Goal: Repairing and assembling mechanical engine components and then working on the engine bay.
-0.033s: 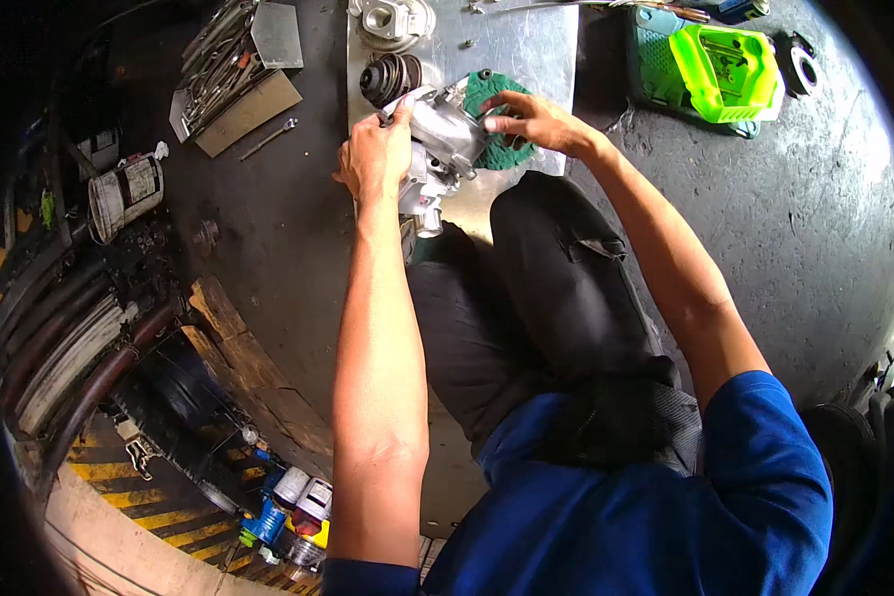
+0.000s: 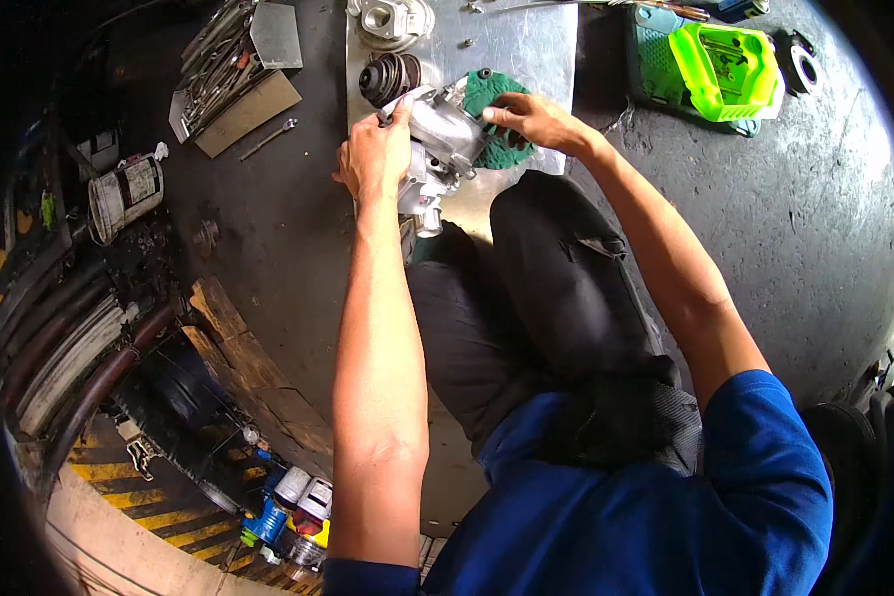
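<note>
I sit on a dark concrete floor over a shiny metal sheet [image 2: 526, 50]. My left hand [image 2: 372, 159] grips a silver cast-metal housing [image 2: 445, 134] by its left side and holds it just above the sheet. My right hand [image 2: 531, 119] pinches a flat green gasket [image 2: 495, 94] against the housing's right face. A black ribbed rubber boot [image 2: 387, 77] lies on the sheet just behind the housing, and a second silver metal part [image 2: 392, 18] sits at the sheet's far edge.
A bright green and teal power-tool case [image 2: 720, 65] lies at the far right. A heap of wrenches [image 2: 223, 60] and a loose wrench [image 2: 268, 139] lie at the far left. A tin can [image 2: 124, 194], hoses [image 2: 60, 338], wood planks [image 2: 248, 368] and spray cans [image 2: 298, 507] crowd the left.
</note>
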{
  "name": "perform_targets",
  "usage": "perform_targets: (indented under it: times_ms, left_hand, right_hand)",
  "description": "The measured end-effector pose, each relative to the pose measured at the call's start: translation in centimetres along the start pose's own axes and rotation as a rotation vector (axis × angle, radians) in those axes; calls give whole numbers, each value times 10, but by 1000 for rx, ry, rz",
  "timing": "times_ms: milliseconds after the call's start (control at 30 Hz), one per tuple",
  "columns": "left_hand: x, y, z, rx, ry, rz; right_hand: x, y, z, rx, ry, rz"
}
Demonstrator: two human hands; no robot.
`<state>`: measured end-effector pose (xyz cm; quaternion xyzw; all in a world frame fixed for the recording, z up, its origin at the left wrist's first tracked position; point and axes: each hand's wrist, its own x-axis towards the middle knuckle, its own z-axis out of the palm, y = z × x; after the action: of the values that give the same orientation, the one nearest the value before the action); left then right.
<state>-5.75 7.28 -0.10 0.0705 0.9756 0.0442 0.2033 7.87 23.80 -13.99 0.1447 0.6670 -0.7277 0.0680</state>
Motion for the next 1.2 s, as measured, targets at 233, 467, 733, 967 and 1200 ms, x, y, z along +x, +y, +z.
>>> perform_targets:
  times_ms: [233, 467, 733, 967, 1200]
  left_hand:
    - [-1, 1, 1, -8, 24, -9]
    - [1, 0, 3, -42, -5, 14]
    - [6, -4, 9, -29, 9, 11]
    - [8, -5, 10, -44, -11, -1]
    - [6, 0, 9, 11, 19, 0]
  right_hand:
    - [-1, 2, -7, 4, -92, -63]
    - [-1, 5, -2, 302, 40, 35]
    - [-4, 11, -2, 128, -5, -114]
    - [-8, 11, -1, 293, 62, 127]
    - [-10, 13, -4, 301, -25, -39]
